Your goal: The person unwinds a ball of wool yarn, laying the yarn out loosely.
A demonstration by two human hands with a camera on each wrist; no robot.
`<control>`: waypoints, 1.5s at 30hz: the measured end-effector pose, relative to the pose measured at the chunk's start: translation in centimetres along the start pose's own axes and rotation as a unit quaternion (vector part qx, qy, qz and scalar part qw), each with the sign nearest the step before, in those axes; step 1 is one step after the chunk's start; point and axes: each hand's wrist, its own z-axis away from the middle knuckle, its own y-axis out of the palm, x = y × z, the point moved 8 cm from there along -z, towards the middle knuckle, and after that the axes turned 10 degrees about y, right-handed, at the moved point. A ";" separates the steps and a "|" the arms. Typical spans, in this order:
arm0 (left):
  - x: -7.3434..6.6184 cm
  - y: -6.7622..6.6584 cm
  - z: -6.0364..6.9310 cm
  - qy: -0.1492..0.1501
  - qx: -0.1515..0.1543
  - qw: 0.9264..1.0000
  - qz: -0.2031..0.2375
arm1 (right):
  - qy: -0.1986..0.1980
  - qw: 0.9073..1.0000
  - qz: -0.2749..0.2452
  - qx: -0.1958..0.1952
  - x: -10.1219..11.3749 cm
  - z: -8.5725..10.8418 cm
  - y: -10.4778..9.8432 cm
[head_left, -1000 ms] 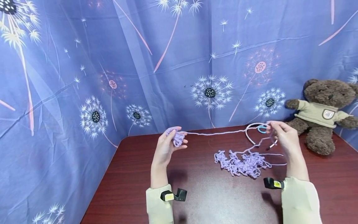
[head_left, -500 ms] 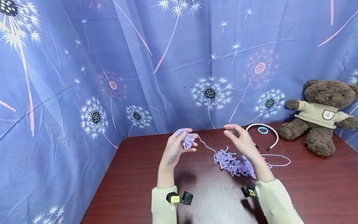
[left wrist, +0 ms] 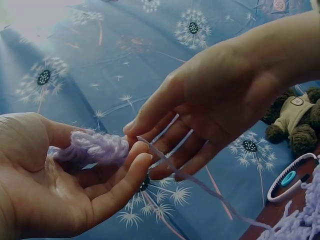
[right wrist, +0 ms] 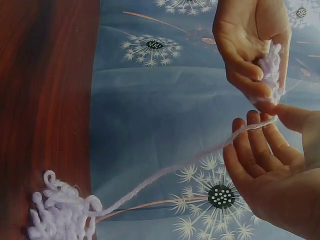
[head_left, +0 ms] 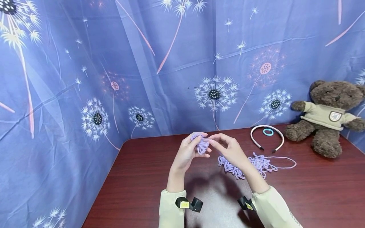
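My left hand (head_left: 183, 155) grips a small looped bundle of lilac yarn (head_left: 203, 146) above the table, its thumb pressed over the loops. Right beside it, my right hand (head_left: 232, 152) pinches the yarn strand at the bundle's edge between thumb and forefinger. In the right wrist view the strand (right wrist: 165, 172) runs from those fingertips down to a loose tangled heap of the same yarn (right wrist: 62, 212). On the table, that heap (head_left: 260, 163) lies partly behind my right forearm. The left wrist view shows the other fingers of the right hand (left wrist: 220, 100) nearly straight.
A white headband (head_left: 280, 136) and a turquoise ring (head_left: 268, 132) lie at the back right of the dark red table (head_left: 137, 177). Beyond them a brown teddy bear (head_left: 328, 117) leans against the blue dandelion-print curtain (head_left: 171, 101).
The right hand has come leftward from beside the headband to the bundle, letting the drawn-out strand go slack. My left hand has shifted slightly right, still holding the bundle.
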 end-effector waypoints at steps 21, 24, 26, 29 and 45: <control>-0.9 -0.6 0.1 0.019 -0.006 1.000 0.000 | 0.020 0.997 -0.037 -0.071 -0.5 -0.1 -4.0; -1.0 -1.0 0.2 0.022 -0.012 1.000 0.003 | 0.024 0.995 -0.040 -0.086 -0.7 -0.2 -5.1; -1.2 -1.3 0.2 0.024 -0.018 1.000 0.005 | 0.025 0.994 -0.037 -0.098 -0.8 -0.2 -6.0; -1.4 -1.7 0.3 0.023 -0.029 0.999 0.005 | 0.032 0.992 -0.047 -0.115 -1.1 -0.1 -7.4; -2.0 -3.4 0.6 0.027 -0.068 0.997 -0.012 | 0.020 0.976 -0.092 -0.197 -2.4 0.8 -13.6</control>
